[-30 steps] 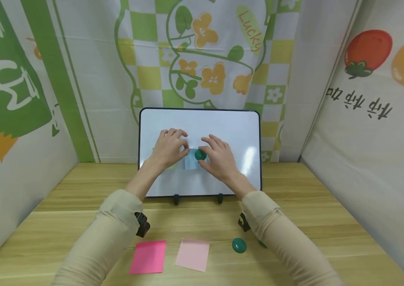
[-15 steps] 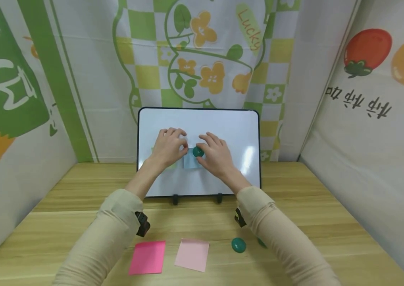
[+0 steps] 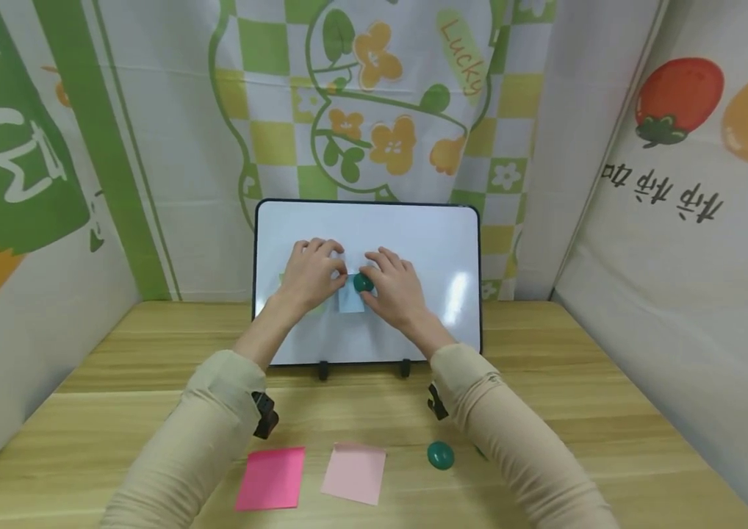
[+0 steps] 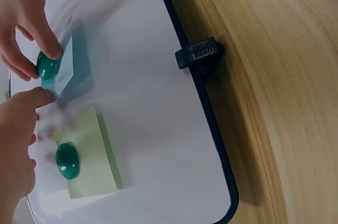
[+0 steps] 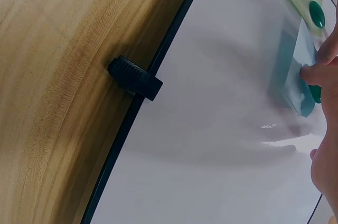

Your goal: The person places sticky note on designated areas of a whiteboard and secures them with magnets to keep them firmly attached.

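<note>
A light blue sticky note lies against the upright whiteboard, its lower part lifting away from the surface. At its upper left corner, my left hand pinches the paper between thumb and forefinger. My right hand holds a round green magnet by its rim, at the top of the blue note. Whether the magnet touches the board is hard to see. Left of it, a pale green sticky note is on the board under another green magnet; my left hand mostly hides that note in the head view.
Two black feet support the whiteboard on the wooden table. Nearer lie a bright pink note, a pale pink note and a loose green magnet. Another green piece is mostly hidden by my right sleeve.
My right hand and the green magnet have shifted slightly left across the top of the blue note, closer to my left hand. The left hand has stayed almost still at the corner.
</note>
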Tool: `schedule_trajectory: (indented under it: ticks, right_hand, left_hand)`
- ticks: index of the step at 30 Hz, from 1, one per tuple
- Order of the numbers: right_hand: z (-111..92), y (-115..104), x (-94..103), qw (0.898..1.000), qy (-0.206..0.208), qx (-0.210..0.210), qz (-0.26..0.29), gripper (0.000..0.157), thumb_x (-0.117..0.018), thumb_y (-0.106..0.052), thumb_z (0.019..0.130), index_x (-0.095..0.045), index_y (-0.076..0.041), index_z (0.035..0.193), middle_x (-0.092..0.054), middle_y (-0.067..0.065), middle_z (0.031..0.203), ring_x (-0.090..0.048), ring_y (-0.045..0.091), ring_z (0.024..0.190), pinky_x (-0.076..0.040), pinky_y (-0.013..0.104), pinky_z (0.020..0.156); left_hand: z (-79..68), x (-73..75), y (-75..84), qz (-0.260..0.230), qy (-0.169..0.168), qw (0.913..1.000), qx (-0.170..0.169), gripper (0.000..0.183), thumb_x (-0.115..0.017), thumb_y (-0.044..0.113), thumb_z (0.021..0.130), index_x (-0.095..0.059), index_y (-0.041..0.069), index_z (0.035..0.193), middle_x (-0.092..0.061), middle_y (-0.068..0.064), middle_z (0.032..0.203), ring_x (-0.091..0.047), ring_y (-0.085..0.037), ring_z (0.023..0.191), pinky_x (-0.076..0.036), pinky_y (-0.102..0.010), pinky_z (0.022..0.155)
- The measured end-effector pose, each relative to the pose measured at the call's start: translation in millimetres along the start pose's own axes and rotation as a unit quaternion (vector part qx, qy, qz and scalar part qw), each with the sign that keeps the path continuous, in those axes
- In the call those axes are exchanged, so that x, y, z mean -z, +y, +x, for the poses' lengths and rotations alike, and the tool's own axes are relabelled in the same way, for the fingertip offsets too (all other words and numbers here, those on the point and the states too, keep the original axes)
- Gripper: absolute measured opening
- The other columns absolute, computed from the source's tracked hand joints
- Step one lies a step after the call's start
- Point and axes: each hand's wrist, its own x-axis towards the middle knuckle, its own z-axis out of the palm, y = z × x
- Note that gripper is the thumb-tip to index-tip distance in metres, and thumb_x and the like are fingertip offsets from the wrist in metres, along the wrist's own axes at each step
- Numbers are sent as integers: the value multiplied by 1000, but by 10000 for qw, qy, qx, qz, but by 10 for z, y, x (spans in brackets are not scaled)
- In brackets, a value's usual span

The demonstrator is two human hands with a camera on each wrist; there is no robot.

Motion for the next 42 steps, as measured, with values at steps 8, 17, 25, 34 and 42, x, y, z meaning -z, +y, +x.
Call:
schedule_trajectory:
  ticks: [8,17,25,34,42]
  right_hand:
    - [17,21,-44,10000,65,13,-51,41,-76,-32,88,-68,-13,123,-56,8,144,-44,30,140,-46,50,106]
    - [64,-5,-84,9999,135,-20,-80,41,-76,-32,88,-68,-14,123,-55,8,144,-43,30,141,-44,50,108]
    - [78,-42,-127,9997,156,0,-199,42,-76,-33,88,-68,-14,125,-54,9,146,-41,30,143,-42,49,110]
    - [92,-32,-174,9988,354,57,-321,41,-76,-34,88,-69,-15,124,-53,8,147,-40,30,143,-40,49,110]
    - [96,-21,-197,9987,372,56,-333,41,-76,-34,88,-69,-16,124,-52,8,148,-40,30,143,-39,49,111]
  left_hand:
    - [5,-59,7,229,113,9997,62,12,-74,29,88,-80,20,91,-65,-6,127,-55,-31,122,-43,-51,101]
    - [3,-38,-14,288,165,9992,209,12,-73,28,88,-80,18,90,-58,-9,142,-48,-31,134,-39,-54,108]
    - [-8,-67,-31,251,326,9990,154,11,-76,26,86,-80,17,88,-56,-11,144,-46,-34,136,-36,-57,111]
    - [-3,-53,-27,413,369,9985,49,9,-76,26,86,-80,18,89,-61,-9,137,-52,-33,130,-36,-58,111]
    - [17,-49,-13,667,350,9972,18,9,-75,25,87,-80,18,91,-63,-9,134,-53,-33,128,-36,-57,110]
